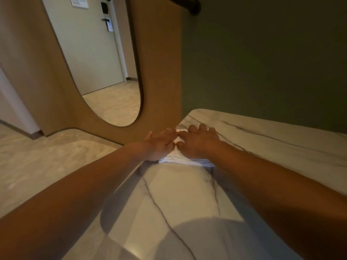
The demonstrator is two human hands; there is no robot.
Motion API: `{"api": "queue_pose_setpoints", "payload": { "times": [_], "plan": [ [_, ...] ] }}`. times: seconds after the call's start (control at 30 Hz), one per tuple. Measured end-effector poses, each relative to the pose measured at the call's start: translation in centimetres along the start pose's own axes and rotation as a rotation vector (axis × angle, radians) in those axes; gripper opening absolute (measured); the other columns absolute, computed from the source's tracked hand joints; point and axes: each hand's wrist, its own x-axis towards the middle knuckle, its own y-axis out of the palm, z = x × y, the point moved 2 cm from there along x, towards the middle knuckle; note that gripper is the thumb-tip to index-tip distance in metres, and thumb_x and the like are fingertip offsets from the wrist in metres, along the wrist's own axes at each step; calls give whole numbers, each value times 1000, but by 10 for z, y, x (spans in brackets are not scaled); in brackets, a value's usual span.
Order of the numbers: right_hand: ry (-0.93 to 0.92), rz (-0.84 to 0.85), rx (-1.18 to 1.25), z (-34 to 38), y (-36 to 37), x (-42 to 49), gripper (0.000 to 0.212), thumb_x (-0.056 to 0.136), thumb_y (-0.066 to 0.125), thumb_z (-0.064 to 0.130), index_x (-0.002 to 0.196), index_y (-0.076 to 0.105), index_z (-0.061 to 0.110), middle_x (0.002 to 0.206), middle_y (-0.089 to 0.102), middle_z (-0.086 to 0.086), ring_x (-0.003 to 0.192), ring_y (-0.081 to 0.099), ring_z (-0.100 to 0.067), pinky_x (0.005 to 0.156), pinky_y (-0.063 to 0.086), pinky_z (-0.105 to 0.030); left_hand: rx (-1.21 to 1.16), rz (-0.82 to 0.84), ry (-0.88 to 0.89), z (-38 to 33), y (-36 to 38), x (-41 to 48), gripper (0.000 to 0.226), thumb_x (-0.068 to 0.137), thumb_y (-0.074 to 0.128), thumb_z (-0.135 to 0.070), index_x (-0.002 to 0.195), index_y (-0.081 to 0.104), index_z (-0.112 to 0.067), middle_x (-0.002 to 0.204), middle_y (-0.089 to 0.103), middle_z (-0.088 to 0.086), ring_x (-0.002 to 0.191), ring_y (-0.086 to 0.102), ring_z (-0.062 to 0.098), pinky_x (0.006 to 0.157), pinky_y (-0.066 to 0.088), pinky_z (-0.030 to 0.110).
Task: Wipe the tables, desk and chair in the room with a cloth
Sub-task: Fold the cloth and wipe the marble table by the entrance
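Wiping tabletop [187,203] w/ cloth [187,161], nr far-left corner.
Left grip [161,144] & right grip [200,141] flat, released, pressing cloth; next probably a firm pull toward near edge.

I press my left hand [161,145] and right hand [199,142] flat, side by side, on the white cloth [185,159], seemingly folded, at twelve o'clock on the marble table [187,203].

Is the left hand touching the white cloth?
Touching. The head view shows the left hand pressed flat on top of the white cloth.
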Motion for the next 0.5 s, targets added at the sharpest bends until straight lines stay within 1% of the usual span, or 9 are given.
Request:
{"api": "queue_pose_setpoints", "payload": {
  "times": [0.03,0.1,0.17,0.2,0.23,0.3,0.37,0.43,0.5],
  "plan": [
    [-28,-16,-28,4,-2,-7,57,102,23,59,155,31,38,161,30,-4,142,27,-37,110,25,-53,-6,1,0,3,1,-10,53,111,21,-28,162,6,-25,169,-5,-8,155,-9,10,123,-5,53],
    [-84,-63,-62,13,-5,-23,56,103,22,58,154,36,38,158,35,-6,137,31,-37,107,29,-50,56,24,0,11,2,-27,50,111,29,-25,160,21,-19,169,-5,-4,155,-8,15,123,-2,57],
    [-96,-110,-66,24,-1,-41,56,104,20,55,153,38,33,155,36,-9,137,30,-38,109,27,-51,127,54,-8,17,5,-41,45,110,35,-20,154,34,-9,168,-10,-7,153,-11,10,122,2,61],
    [-90,-114,-44,31,2,-50,57,105,18,53,153,36,29,157,34,-12,141,27,-39,112,22,-54,67,58,-31,17,5,-47,45,110,35,-18,153,36,-7,167,-7,-10,152,-8,5,122,2,59],
    [-84,-98,-5,38,7,-56,59,105,16,51,156,31,26,159,29,-14,146,21,-40,116,16,-59,-3,49,-45,16,4,-52,45,110,36,-17,153,38,-7,168,1,-8,153,1,6,123,5,54],
    [-93,-48,98,50,16,-65,62,106,12,50,161,19,22,167,14,-12,155,2,-36,121,0,-63,-138,-44,-37,12,0,-63,43,108,37,-14,149,46,-8,165,24,2,149,27,23,120,23,46],
    [-133,-28,161,61,21,-71,63,107,10,47,164,9,18,171,1,-8,157,-12,-31,123,-7,-57,-225,-203,-48,7,2,-75,38,105,38,-15,136,60,-11,147,51,6,131,51,30,110,39,42],
    [-166,-23,135,70,23,-80,62,109,12,42,163,1,14,171,-7,-10,156,-17,-32,125,-7,-54,-167,-334,-34,3,12,-86,35,100,39,-21,121,66,-14,122,64,8,111,61,28,96,48,42],
    [-161,-10,116,79,22,-92,62,110,15,37,163,-4,11,170,-10,-12,155,-17,-34,125,-6,-55,-190,-388,-14,0,26,-97,33,99,39,-24,117,64,-11,111,64,10,101,61,26,88,48,42]
  ]
}}
